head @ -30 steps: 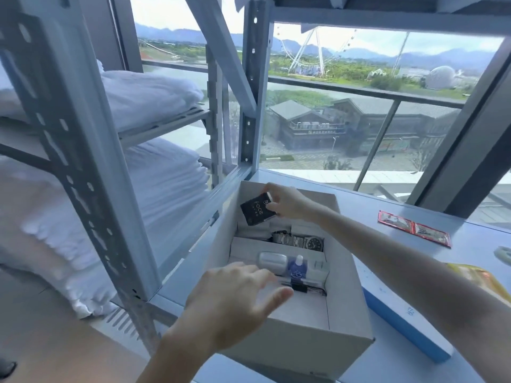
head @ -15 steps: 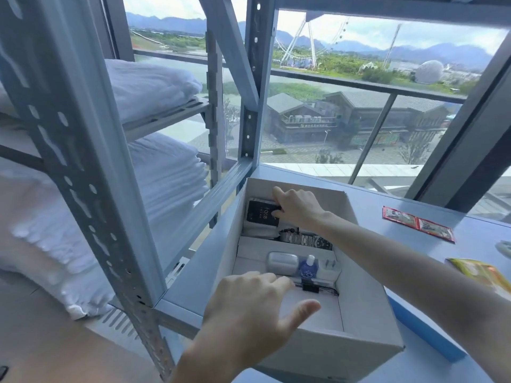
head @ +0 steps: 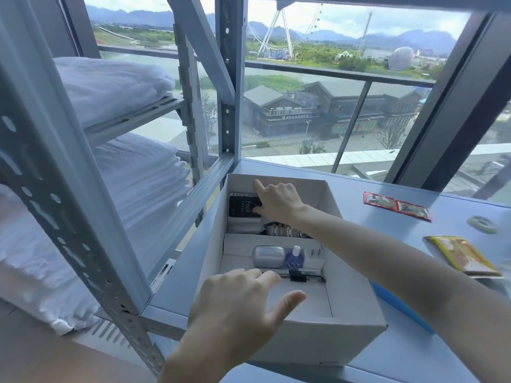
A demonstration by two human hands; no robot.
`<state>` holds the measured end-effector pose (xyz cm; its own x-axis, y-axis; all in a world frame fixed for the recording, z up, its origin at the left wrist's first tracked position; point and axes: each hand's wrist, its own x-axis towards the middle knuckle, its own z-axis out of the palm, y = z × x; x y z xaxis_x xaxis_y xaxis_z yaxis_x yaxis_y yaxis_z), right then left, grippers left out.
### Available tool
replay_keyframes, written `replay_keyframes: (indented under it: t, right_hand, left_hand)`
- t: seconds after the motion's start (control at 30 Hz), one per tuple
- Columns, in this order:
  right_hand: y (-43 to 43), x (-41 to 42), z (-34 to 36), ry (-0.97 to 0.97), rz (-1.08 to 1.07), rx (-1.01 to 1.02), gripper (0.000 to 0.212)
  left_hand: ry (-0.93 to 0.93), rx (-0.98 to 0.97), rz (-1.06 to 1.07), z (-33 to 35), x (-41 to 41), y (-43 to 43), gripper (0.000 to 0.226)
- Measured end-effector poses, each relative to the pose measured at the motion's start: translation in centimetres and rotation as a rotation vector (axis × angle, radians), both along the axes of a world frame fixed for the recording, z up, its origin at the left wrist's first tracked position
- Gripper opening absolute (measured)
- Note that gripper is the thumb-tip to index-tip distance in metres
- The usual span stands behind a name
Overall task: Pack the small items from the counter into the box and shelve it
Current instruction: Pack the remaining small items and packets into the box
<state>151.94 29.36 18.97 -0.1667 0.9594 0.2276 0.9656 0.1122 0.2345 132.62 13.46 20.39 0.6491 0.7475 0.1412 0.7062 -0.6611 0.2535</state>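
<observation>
An open white cardboard box (head: 356,288) stands on the pale blue counter (head: 387,363). In its far left corner lies a black packet (head: 243,207) with white lettering; my right hand (head: 279,203) presses on it with spread fingers. A metal watch (head: 284,230) lies below the hand. Nearer sit a silver earbud case (head: 268,257), a small blue bottle (head: 295,259) and a white plug (head: 315,258). My left hand (head: 243,308) hovers open over the box's near left rim, holding nothing.
Two joined red sachets (head: 396,206), a green ring (head: 482,224) and a yellow packet (head: 464,255) lie on the counter to the right. A blue-edged lid (head: 398,308) lies beside the box. A grey metal shelf rack (head: 63,167) with folded white linen (head: 110,87) stands left.
My right hand has lowered the black packet from above the box into its far left corner and now presses it flat. The left hand has stayed over the near rim.
</observation>
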Motion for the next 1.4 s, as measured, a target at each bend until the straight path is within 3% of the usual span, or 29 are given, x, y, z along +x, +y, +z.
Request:
replay_keyframes:
  t: [0.1,0.2,0.37,0.5,0.6,0.77,0.97,1.17,1.4]
  right_hand:
    - [-0.9,0.7,1.4,0.119,0.0,-0.043,0.052]
    - [-2.7,2.0,3.3,0.289,0.043,-0.062,0.039]
    - [-8.9,6.9,4.6,0.536,0.056,0.072,0.015]
    - [-13.9,10.9,4.3,0.869,0.032,0.189,0.005]
    - [-17.1,13.9,4.1,0.817,0.006,0.283,0.004]
    - [-22.9,20.8,2.8,0.75,-0.178,0.221,0.003]
    - [-28.5,29.7,-0.1,0.698,-0.471,0.038,0.014]
    - [-30.2,35.6,-2.0,0.624,-0.531,-0.069,0.022]
    - [-28.0,40.1,-3.8,0.632,-0.604,-0.054,0.025]
  left_hand:
    - [-0.003,-0.008,-0.001,0.1,-0.1,0.1,0.09]
    - [0.01,-0.003,-0.008,0.3,0.0,0.1,0.09]
    - [0.016,0.008,-0.007,1.1,1.7,-0.7,0.089]
    - [0.001,0.053,-0.086,2.5,5.7,-2.4,0.089]
    - [-0.028,0.046,-0.171,3.2,9.1,-3.6,0.076]
    - [-0.089,0.095,-0.26,3.2,14.2,-5.4,0.049]
    - [0.0,0.033,-0.298,-0.8,23.8,-6.3,0.051]
    - [0.17,-0.119,-0.177,-7.0,32.4,-4.5,0.055]
    - [0.133,-0.04,-0.077,-10.1,34.0,-3.4,0.053]
